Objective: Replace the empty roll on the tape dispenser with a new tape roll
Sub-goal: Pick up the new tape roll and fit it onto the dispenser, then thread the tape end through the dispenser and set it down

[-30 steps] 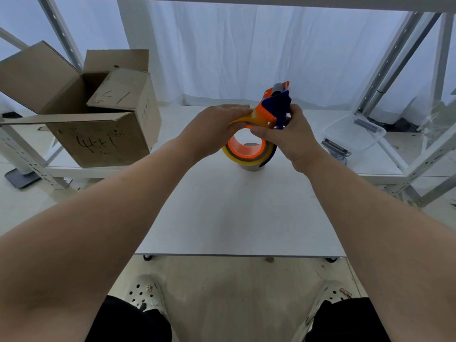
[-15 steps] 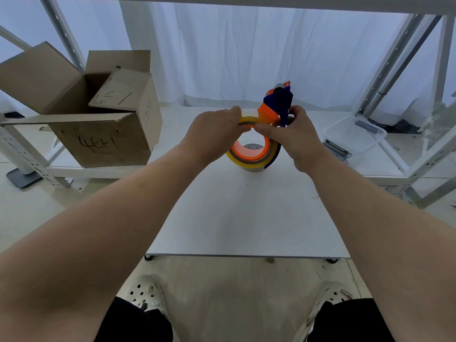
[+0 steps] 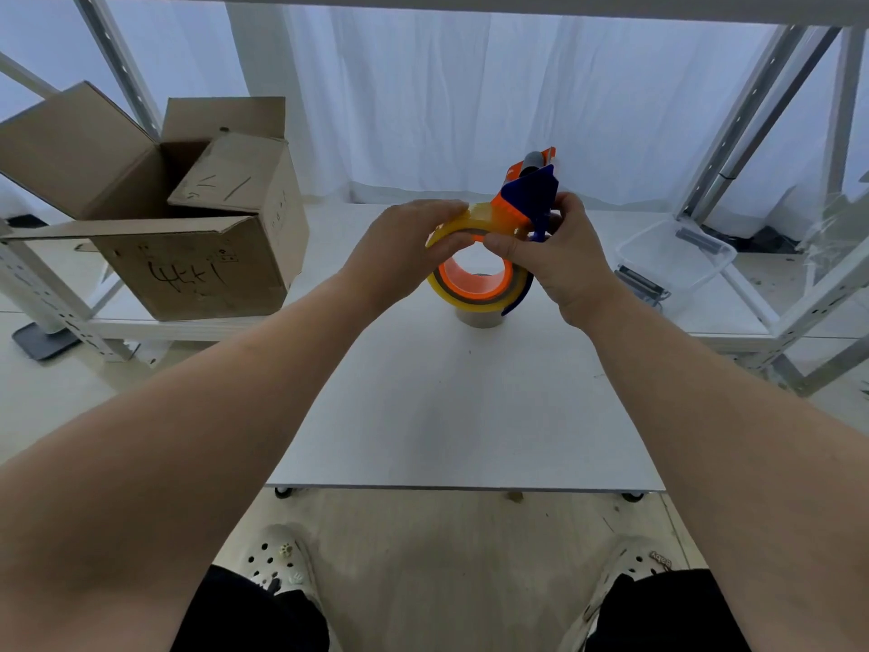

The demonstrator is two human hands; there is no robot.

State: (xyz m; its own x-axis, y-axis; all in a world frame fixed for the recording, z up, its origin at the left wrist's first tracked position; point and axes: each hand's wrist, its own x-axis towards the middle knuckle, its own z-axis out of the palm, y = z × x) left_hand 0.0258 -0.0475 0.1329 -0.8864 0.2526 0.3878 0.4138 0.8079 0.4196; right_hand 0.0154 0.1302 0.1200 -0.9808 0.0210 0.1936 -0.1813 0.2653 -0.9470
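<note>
- Since the roll (image 3: 475, 287) already sits around the orange hub of the dispenser (image 3: 529, 195), you look most of the way done. I'd guess what's left is threading the tape end up past the roller and blade at the top.
- Both are held up in the air over the far middle of the table (image 3: 461, 416), nothing resting on it.
- That grey-brown thing just under the roll, near the table's far edge, is probably the old core (image 3: 479, 318). Mostly hidden, so can't swear to it.
- Your left hand (image 3: 404, 249) is curled over the top left of the roll, fingers closed on the yellowish tape band.
- Your right hand (image 3: 562, 256) is wrapped round the blue and orange frame, thumb pinching the top of the roll against it. No slack in either grip as far as I can see.
- Can't tell if a loose tape end is actually peeled up yet; it's too small to make out between your fingers.
</note>
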